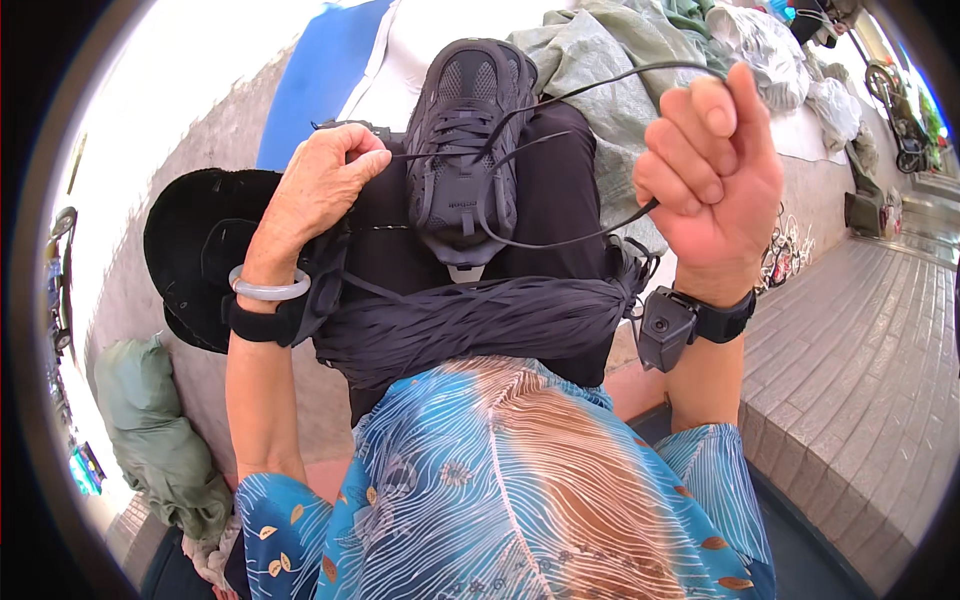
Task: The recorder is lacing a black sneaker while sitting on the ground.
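A black mesh sneaker (462,190) rests on my lap between my thighs, its toe pointing away from me. Thin black lace is threaded across its tongue. My left hand (335,185) pinches a stretch of shoelace (405,156) just left of the shoe. Raised at the right, my right hand (712,180) has its fingers curled closed on the lace's other part. From there one strand runs back to the shoe, and another hangs in a loose loop (560,245) over my right thigh. Across my lap lies a thick bundle of black laces (480,325).
A black cap-like item (190,250) lies left of my knees, near a green stuffed sack (160,430). Ahead are a blue sheet (315,85) and grey-green woven sacks (600,60). A tiled step (850,370) is at the right; a tangle of cords (790,250) lies beside it.
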`<state>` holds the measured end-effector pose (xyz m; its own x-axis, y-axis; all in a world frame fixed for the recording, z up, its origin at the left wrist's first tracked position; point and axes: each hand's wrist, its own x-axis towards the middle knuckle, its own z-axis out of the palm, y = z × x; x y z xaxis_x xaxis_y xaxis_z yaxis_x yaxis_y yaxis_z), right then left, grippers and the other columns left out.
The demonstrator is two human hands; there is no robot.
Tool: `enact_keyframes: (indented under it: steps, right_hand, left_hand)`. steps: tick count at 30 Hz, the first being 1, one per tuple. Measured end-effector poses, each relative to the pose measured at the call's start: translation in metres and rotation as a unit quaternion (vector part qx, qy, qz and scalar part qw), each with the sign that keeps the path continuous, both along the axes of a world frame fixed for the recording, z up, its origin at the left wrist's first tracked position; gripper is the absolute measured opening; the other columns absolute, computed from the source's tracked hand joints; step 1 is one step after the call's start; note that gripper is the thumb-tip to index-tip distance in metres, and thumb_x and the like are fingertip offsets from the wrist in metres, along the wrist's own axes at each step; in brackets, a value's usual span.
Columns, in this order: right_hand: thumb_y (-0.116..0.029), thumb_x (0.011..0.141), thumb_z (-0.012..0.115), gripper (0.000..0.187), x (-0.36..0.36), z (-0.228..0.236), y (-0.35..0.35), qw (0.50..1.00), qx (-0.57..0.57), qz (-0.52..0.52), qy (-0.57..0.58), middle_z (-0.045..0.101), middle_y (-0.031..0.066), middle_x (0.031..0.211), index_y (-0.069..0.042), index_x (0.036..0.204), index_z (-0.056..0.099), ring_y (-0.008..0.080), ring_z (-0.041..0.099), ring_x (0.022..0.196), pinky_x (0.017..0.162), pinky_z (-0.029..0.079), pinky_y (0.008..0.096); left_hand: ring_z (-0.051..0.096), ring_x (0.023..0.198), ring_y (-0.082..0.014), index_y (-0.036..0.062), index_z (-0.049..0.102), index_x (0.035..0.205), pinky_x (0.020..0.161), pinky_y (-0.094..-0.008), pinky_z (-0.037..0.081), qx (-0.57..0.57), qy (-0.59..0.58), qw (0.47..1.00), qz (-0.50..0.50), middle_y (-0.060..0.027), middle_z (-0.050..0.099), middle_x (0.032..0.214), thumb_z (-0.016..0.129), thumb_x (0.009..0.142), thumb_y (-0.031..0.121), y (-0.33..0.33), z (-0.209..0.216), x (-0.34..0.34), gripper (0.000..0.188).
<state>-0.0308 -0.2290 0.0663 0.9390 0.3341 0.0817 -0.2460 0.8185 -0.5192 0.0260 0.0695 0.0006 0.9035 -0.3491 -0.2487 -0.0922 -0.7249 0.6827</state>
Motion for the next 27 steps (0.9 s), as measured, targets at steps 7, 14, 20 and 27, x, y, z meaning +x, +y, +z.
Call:
enact_keyframes:
  steps: [7,14,20,27]
  right_hand:
    - [-0.03,0.091,0.059,0.031,-0.031,-0.131,-0.06,0.819,-0.502,-0.175,0.217,0.048,-0.0032,0.057,-0.004,0.074,0.061,0.0095,0.049,0.053,0.052,0.037,0.0263]
    - [-0.023,0.086,0.062,0.023,-0.011,-0.162,-0.103,0.559,-0.79,-0.237,0.084,0.064,0.0052,0.071,-0.003,0.097,0.067,0.0137,0.061,0.066,0.064,0.048,0.0278]
    - [-0.011,0.085,0.061,0.02,-0.002,-0.092,-0.009,0.706,-0.68,-0.18,-0.085,0.064,0.0133,0.092,-0.003,0.102,0.065,0.0247,0.063,0.074,0.072,0.05,0.0308]
    - [-0.008,0.08,0.063,0.013,0.014,-0.1,0.048,0.522,-0.764,-0.133,-0.355,0.053,0.0111,0.087,-0.003,0.092,0.058,0.028,0.063,0.079,0.065,0.054,0.0352]
  left_hand:
    - [0.046,0.061,-0.0132,-0.0005,0.057,0.086,0.058,-0.03,0.04,0.021,-0.086,0.996,0.021,-0.0055,0.051,0.065,0.058,0.089,0.021,-0.011,-0.016,-0.006,0.022]
    - [0.047,0.06,-0.0121,-0.0001,0.055,0.087,0.058,-0.0291,0.041,0.047,-0.117,0.992,0.012,-0.0045,0.052,0.067,0.056,0.091,0.022,-0.015,-0.02,0.003,0.023]
    - [0.047,0.063,-0.0078,0.0023,0.055,0.088,0.057,-0.0246,0.04,0.006,-0.02,0.999,0.037,0.0005,0.052,0.069,0.055,0.093,0.025,-0.013,-0.009,0.0,0.023]
    - [0.054,0.062,-0.0148,-0.0018,0.054,0.087,0.06,-0.031,0.044,-0.058,-0.002,0.996,0.074,-0.0062,0.053,0.067,0.053,0.091,0.02,-0.033,0.013,0.003,0.022]
